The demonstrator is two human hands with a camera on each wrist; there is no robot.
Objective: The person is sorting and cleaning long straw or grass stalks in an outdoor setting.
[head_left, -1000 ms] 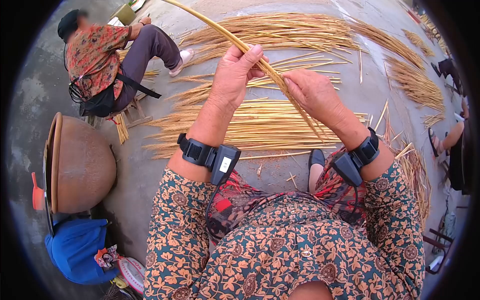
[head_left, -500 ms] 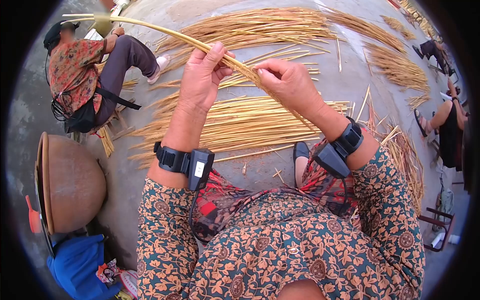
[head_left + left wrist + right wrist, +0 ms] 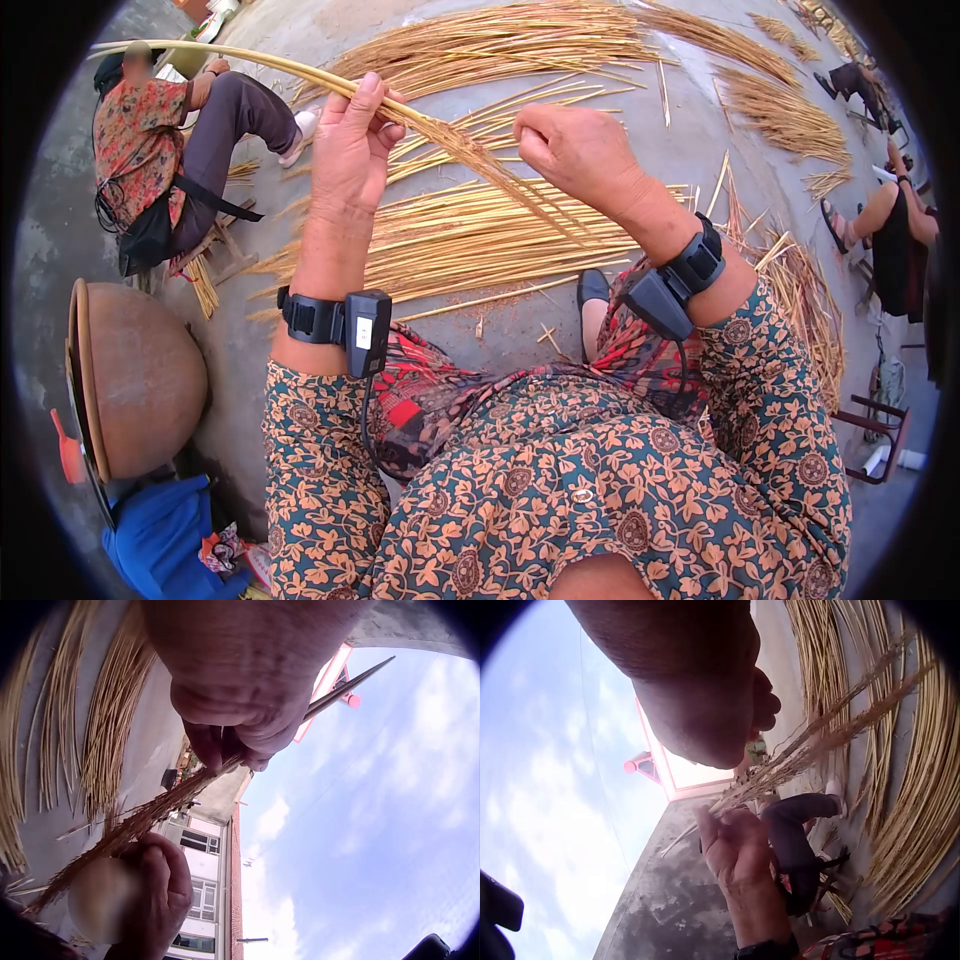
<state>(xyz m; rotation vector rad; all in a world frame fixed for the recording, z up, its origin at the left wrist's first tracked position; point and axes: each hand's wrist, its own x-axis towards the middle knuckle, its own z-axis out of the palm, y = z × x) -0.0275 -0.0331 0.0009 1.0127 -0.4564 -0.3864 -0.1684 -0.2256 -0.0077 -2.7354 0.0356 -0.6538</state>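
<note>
A few long broomcorn stalks [image 3: 455, 148] with bristly seed heads slant across in front of me in the head view. My left hand [image 3: 352, 155] pinches them between thumb and fingers, just where the heads begin. From there the bare stems arch to the far left, and the bristly ends droop toward my right. To the right of the heads hovers my right hand [image 3: 582, 158], fingers curled in, a gap between it and the stalks. Nothing shows in its grasp. In the right wrist view the seed heads [image 3: 787, 761] fan out below that hand.
Rows of broomcorn [image 3: 500, 235] lie on the concrete floor ahead, with more bundles [image 3: 785, 112] at the far right. A person [image 3: 150, 165] sits at the left. Nearer stand a large brown clay pot [image 3: 145, 375] and a blue cloth [image 3: 160, 535]. Another person [image 3: 890, 240] sits at right.
Both hands and the stalks have shifted left in the view, the left hand furthest. My right hand has come off the seed heads, which it held earlier, and they now hang free.
</note>
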